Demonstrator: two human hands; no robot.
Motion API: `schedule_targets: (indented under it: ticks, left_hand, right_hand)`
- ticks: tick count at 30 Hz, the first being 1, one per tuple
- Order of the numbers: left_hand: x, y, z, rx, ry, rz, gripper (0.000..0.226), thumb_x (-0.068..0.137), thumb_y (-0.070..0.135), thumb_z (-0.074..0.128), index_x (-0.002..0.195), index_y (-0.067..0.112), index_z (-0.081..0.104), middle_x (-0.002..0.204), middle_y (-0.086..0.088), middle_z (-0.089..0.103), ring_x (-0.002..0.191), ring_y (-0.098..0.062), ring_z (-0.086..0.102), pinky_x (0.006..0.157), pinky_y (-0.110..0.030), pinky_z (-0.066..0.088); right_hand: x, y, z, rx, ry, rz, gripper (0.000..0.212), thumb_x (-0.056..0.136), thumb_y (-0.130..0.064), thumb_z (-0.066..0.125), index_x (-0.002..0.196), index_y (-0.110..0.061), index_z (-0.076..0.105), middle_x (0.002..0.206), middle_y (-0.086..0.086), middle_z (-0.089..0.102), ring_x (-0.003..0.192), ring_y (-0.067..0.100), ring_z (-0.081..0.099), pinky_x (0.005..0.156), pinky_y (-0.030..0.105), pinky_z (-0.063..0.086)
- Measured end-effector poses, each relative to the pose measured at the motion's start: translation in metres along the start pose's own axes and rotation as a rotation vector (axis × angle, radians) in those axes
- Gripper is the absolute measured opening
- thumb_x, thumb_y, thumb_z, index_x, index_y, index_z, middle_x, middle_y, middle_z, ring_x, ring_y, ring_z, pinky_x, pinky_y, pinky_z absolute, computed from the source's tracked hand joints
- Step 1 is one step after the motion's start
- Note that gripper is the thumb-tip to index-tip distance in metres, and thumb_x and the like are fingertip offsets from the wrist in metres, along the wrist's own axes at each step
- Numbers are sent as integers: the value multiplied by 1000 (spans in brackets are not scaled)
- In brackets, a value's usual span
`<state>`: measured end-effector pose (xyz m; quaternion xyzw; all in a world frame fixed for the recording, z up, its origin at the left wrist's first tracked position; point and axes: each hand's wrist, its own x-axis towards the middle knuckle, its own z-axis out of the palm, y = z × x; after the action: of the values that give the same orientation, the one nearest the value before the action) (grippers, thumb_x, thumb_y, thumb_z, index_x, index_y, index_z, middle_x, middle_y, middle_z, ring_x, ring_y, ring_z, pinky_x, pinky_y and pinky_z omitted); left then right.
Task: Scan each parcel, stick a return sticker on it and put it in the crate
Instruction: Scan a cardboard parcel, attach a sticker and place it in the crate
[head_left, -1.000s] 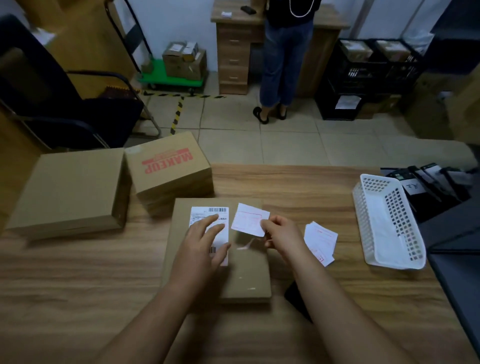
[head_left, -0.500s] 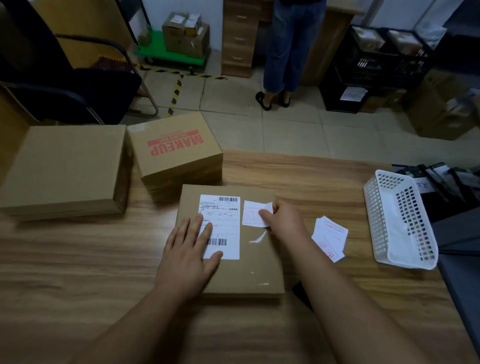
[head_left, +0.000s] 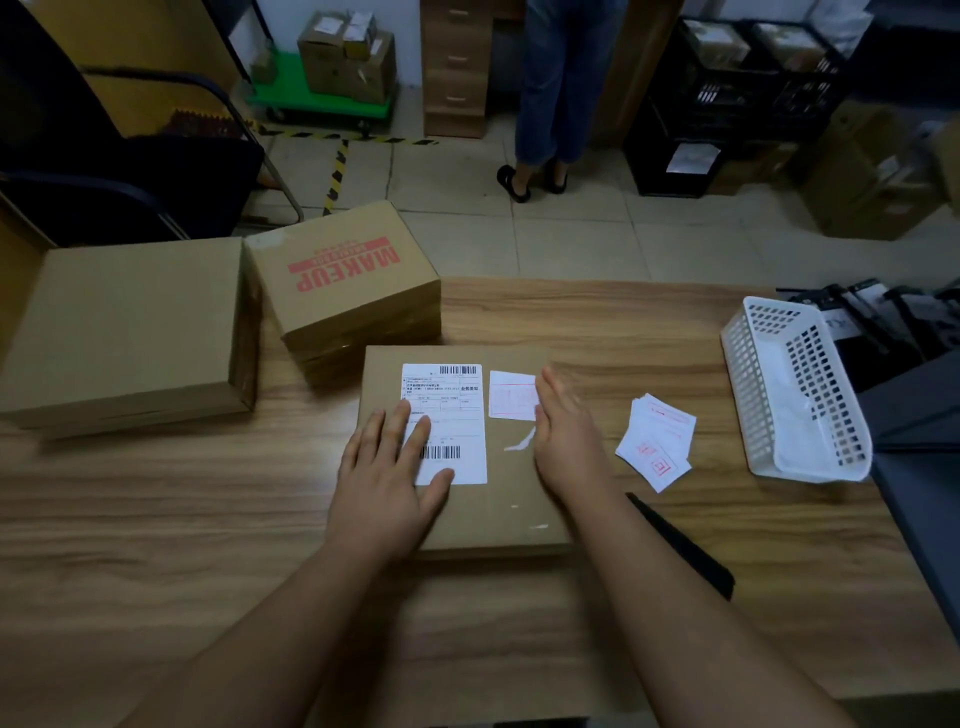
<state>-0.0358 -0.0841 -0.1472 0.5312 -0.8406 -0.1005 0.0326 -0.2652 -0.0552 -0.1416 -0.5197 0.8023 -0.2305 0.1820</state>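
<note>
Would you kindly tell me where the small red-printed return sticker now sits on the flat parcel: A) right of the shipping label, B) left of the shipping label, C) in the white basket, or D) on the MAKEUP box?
A: the return sticker lies on the flat parcel just right of the shipping label, beside the right hand.

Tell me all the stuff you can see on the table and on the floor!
flat parcel: one, brown, table middle, under both hands
shipping label: one, white, on flat parcel
return sticker: one, white with red print, right of the label
sticker stack: one pile, white and red, table right
basket: one, white, table's right edge
MAKEUP box: one, brown, behind flat parcel
plain box: one, brown, table left
trolley: one, green, floor, carrying boxes
crates: black, floor, far right
standing person: one, by the drawers
left hand: flat on the parcel
right hand: straight, at the sticker's edge
</note>
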Motion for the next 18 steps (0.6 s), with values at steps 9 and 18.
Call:
schedule_targets:
  ticks: [9,18]
  left_hand:
    - [-1,0,-1,10,-15,10,81,84,69,9,154,30,20,164,4,7,150,-20,1,116,-35,-5]
    - [-3,2,-7,-31,-23,-2,82,82,68,8,154,31,18,164,6,3,149,-19,-2,119,-36,-3]
  right_hand:
    - [-4,-43,19,-330,-89,-9,50,105,-38,21,155,-31,18,164,-8,9,151,18,-1,119,49,-6]
    - [-54,3,-7,-167,-60,17,48,105,-34,32,152,-25,31,161,-11,21,150,15,13,120,39,19]
